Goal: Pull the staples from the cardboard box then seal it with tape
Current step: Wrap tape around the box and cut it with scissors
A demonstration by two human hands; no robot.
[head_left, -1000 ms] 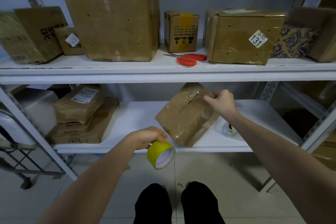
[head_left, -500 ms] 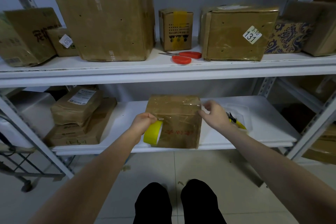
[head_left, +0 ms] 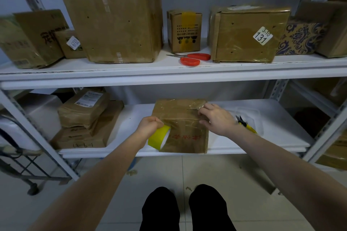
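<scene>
The lower shelf [head_left: 262,118] carries the cardboard box [head_left: 185,127], which stands near the shelf's front edge with its printed face toward the person. The box looks small and light, so it will probably slide or tip under a sideways pull. Its walls are stiff, but the glossy clear film over them looks slick, so the corners and top edge should give a surer hold than the flat faces.

The roll of yellow tape [head_left: 158,138] sits against the box's left edge. It is rigid, and best held around its rim. The left hand [head_left: 149,124] is clenched around the roll. The right hand [head_left: 217,120] lies on the box's upper right corner with its fingers bent; I cannot tell if it pinches or only presses. Yellow-handled pliers [head_left: 246,124] lie just beside that wrist.
</scene>
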